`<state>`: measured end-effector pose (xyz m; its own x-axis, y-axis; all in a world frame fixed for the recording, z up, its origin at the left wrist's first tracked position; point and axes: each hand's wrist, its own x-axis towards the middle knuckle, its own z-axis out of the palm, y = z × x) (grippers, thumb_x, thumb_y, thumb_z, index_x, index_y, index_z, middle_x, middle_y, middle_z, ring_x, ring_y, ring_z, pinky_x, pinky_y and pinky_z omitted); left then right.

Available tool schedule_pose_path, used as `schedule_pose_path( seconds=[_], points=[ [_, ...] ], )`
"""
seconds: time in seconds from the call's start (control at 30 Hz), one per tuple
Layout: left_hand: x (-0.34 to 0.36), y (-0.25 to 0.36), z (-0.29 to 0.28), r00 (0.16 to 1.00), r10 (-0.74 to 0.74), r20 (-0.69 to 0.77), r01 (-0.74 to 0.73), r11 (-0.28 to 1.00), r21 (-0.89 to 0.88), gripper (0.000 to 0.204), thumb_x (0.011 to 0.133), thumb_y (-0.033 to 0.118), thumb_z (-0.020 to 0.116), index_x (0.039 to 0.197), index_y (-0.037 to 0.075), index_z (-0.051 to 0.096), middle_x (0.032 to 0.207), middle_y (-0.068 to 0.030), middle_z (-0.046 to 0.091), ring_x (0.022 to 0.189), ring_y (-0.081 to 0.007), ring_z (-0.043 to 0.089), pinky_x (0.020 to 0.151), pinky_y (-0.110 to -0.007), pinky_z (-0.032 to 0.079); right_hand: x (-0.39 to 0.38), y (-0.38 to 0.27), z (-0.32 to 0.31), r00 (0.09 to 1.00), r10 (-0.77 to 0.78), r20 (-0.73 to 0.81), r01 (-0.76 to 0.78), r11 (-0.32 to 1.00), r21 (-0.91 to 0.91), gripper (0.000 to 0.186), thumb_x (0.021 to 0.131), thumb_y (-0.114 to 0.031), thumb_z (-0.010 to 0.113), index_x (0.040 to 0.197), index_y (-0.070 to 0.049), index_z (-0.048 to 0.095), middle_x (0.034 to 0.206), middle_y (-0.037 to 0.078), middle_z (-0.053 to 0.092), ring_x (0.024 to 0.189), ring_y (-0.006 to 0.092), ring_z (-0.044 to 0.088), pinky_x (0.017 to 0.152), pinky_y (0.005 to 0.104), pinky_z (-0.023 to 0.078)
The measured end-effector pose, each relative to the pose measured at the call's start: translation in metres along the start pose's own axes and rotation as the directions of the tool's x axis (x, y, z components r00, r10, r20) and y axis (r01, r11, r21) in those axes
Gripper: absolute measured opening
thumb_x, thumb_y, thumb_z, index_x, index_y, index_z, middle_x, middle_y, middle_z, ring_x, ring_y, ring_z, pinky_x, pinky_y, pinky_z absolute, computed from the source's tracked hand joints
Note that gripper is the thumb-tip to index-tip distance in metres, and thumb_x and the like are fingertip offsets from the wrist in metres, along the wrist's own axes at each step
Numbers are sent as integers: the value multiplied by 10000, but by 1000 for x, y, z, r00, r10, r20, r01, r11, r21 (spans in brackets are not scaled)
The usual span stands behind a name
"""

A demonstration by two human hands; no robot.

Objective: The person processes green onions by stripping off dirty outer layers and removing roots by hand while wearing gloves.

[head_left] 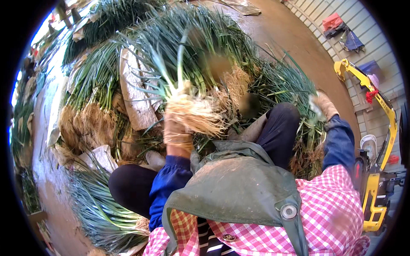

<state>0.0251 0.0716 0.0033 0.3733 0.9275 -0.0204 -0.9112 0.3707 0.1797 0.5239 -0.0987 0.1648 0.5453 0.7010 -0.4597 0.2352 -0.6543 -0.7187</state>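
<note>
My left hand point(177, 133), in a tan glove, is closed around a few green onions point(180, 64). Their green leaves point away from me, and their pale roots point(198, 113) hang to the right of my fingers. Off to the right, my gloved right hand point(326, 106) is curled at the leaf ends of a heap of green onion leaves point(279, 81). Something pale and blurred shows at its fingers, too smeared to name. Beyond my left hand lies a large pile of green onions point(200, 38), with brown roots toward me.
Rooted bunches of green onions point(96, 85) lie at left, beside a whitish sack point(134, 91). Another bunch point(102, 209) rests at lower left. My knees flank the work. A small yellow excavator point(376, 200) stands at right, near a panelled wall point(363, 25).
</note>
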Motion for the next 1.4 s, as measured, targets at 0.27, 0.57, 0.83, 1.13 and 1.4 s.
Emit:
schedule_pose_path(
  seconds=[0.27,0.57,0.83,1.13,1.4],
  points=[
    [-97,133,107,842,88,533,71,960,-271,254,940,150,441,1119,15,561,1008,-132,637,823,-224,640,739,-296,533,29,-86,183,778,-567,270,620,624,-476,457,831,-375,595,1131,-31,601,1106,134,624,1028,253,582,889,335,439],
    [-123,188,176,689,-285,666,638,674,-372,288,965,181,400,1159,29,550,1056,-116,631,837,-181,635,746,-254,524,50,-86,346,774,-369,514,491,-161,-856,232,821,-152,511,1000,-124,654,1002,80,626,843,167,580,733,282,457],
    [-41,40,43,990,-79,-114,108,952,286,278,955,179,422,1136,16,557,998,-118,629,818,-203,623,750,-297,519,31,-108,309,565,-722,400,451,676,583,100,863,-130,640,920,-63,592,856,82,650,749,112,599,600,236,525],
    [-33,-48,-56,877,-339,-339,404,903,143,267,944,176,448,1110,2,564,932,-121,626,796,-227,609,754,-346,512,26,-61,370,463,-442,768,640,766,55,226,823,-285,635,878,-68,665,796,79,663,697,194,618,642,330,503],
    [-29,-44,-89,901,-435,-13,432,897,-97,326,954,246,441,1142,3,551,1028,-151,632,858,-285,612,819,-422,508,63,-66,423,742,-295,602,-88,848,523,320,927,-357,539,1034,-72,639,901,57,669,677,149,620,602,283,515]
  ],
)
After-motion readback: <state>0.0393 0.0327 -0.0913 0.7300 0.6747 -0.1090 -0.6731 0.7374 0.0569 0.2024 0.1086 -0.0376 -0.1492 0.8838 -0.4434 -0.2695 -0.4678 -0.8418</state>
